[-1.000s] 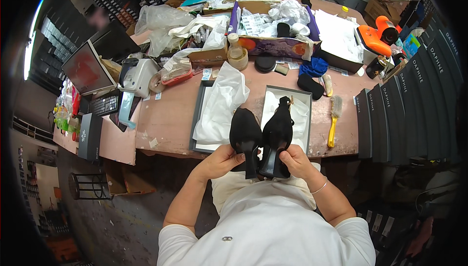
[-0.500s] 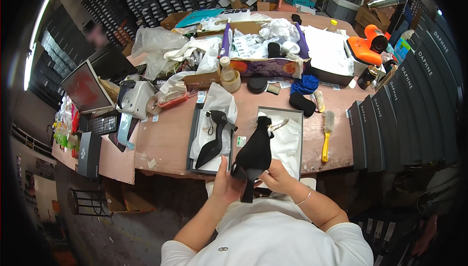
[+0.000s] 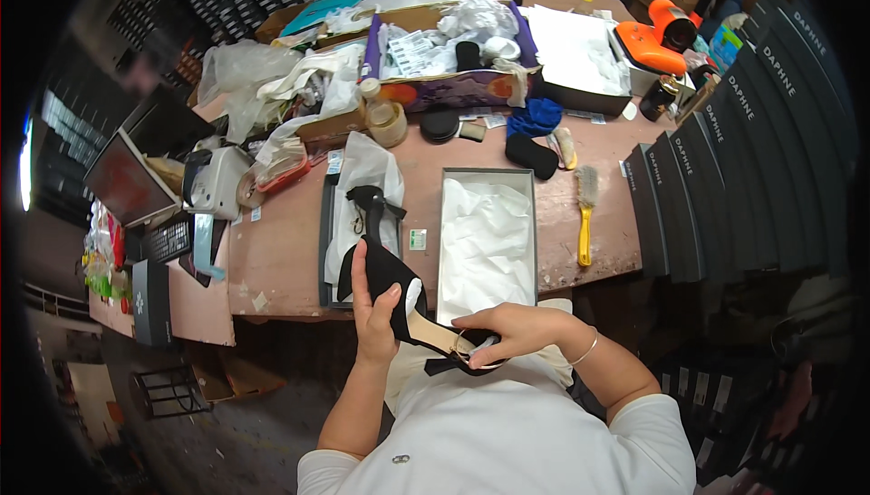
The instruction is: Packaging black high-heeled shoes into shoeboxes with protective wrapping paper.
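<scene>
Shoe in hand: a black, suede-look high-heeled shoe with a pale insole (image 3: 382,268), held above the table's near edge, between the person's body and the boxes.
Left hand (image 3: 374,321): fingers stretched along the forefoot, thumb against its side, supporting the shoe.
Right hand (image 3: 515,329): fingers curled in around the heel end and strap; the exact pinch is partly hidden.
Handling: probably light, firm at sole and heel, limp at the strap; the nap likely marks easily, so sole and heel seem the safest hold.
Left box: an open grey cardboard shoebox (image 3: 327,255) with crumpled white tissue (image 3: 373,161) and a second black strapped shoe (image 3: 367,196).
Right box: an open grey shallow box (image 3: 488,171) holding only white tissue visibly.
Purple carton: a printed cardboard carton (image 3: 439,93) heaped with crumpled white paper (image 3: 485,19).
</scene>
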Motion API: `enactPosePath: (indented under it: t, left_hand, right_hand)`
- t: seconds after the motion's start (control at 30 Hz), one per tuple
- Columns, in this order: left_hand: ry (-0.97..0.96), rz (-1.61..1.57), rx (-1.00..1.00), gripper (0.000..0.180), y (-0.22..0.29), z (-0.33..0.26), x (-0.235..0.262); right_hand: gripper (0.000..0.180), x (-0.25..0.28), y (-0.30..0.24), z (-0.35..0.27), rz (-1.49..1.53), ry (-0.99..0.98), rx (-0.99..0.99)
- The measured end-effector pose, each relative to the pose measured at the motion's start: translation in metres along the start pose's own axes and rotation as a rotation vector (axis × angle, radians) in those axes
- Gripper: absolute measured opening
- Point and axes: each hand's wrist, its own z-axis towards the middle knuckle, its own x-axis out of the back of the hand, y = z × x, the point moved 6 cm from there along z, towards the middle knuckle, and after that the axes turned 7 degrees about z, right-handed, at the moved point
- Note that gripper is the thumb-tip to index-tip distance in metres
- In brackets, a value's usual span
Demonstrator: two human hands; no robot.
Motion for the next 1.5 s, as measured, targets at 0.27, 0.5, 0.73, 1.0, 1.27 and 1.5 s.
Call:
enactPosePath:
  t: [0.27, 0.5, 0.73, 1.0, 1.27, 1.5]
  left_hand:
    - [-0.409, 0.343, -0.135, 0.060, -0.010, 0.067, -0.116]
    - [-0.791, 1.120, 0.085, 0.041, -0.156, 0.126, -0.148]
    - [-0.294, 0.328, -0.151, 0.016, 0.058, 0.211, -0.123]
    - [-1.233, 1.491, -0.257, 0.037, 0.066, 0.087, -0.231]
    - [-0.759, 2.058, -0.840, 0.011, 0.042, 0.110, -0.105]
    - [-0.728, 1.227, -0.397, 0.027, 0.004, 0.049, -0.088]
  right_hand:
    - [0.088, 0.014, 0.005, -0.043, 0.257, 0.455, 0.031]
    - [0.101, 0.038, 0.048, -0.130, 1.280, 0.554, 0.465]
    - [0.098, 0.040, 0.060, -0.134, 1.531, 0.398, 0.976]
    - [0.094, 0.048, 0.051, -0.128, 1.483, 0.396, 0.944]
    - [0.042, 0.040, 0.066, -0.127, 1.252, 0.526, 0.386]
    - [0.049, 0.029, 0.053, -0.078, 1.082, 0.443, 0.235]
